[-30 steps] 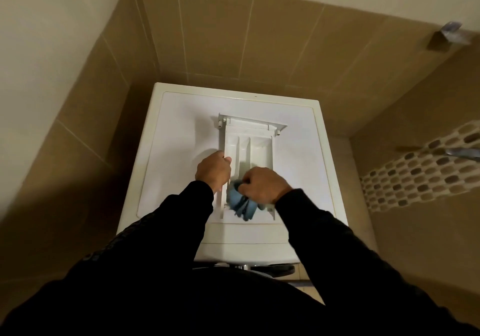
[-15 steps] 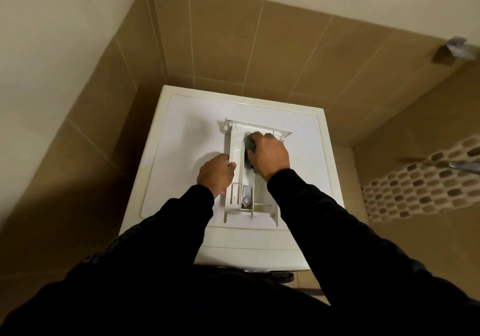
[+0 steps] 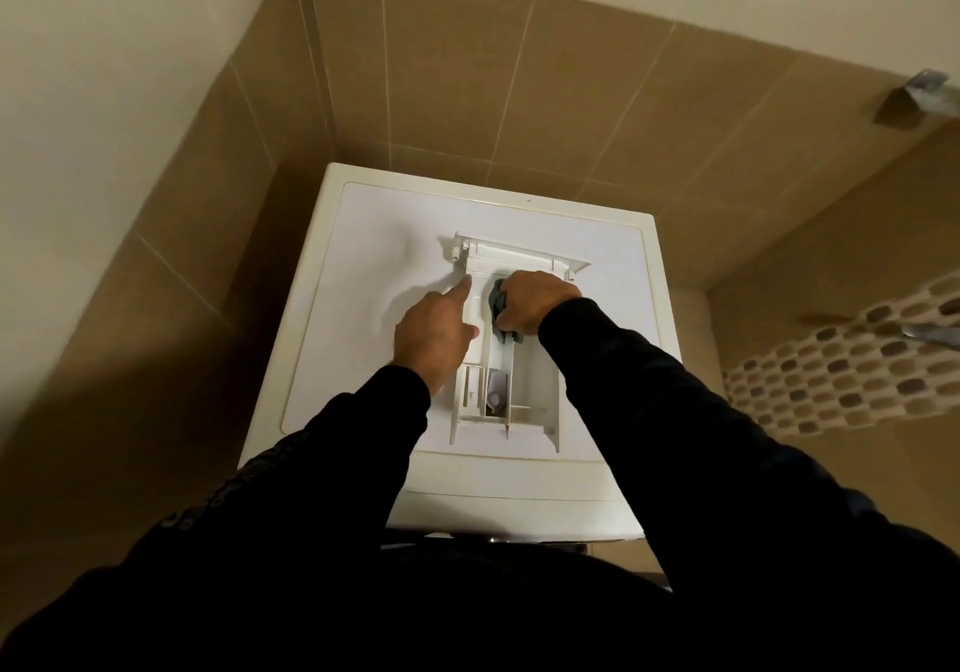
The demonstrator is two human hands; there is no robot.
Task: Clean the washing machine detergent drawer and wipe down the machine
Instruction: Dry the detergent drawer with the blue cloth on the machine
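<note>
Right grip: the right hand (image 3: 535, 307) is curling its fingers around a bunched blue-green cloth (image 3: 500, 313), clamping it and pressing it down into the detergent drawer (image 3: 506, 359).
Cloth: it is showing only at the hand's left edge and below the knuckles; the rest is lying hidden under the palm.
Left grip: the left hand (image 3: 435, 336) is holding nothing; its forefinger is stretching straight out along the drawer's left wall with the tip touching near the far left corner, and the thumb is resting against that wall.
Drawer place: the white drawer is lying out of its slot, flat on top of the washing machine (image 3: 363, 276), a little right of the lid's middle.
Drawer axis: its long axis is running from the person toward the tiled back wall (image 3: 467, 73), with the wide front panel pointing away and the open rear end pointing toward the person.
Drawer inside: long compartments are running lengthwise; a grey siphon cap (image 3: 496, 393) is sitting in the near middle compartment.
Sleeves: black sleeves are covering both forearms down to the wrists.
Surroundings: brown tiles are surrounding the machine, and a mosaic tile strip (image 3: 841, 375) is crossing the right wall.
</note>
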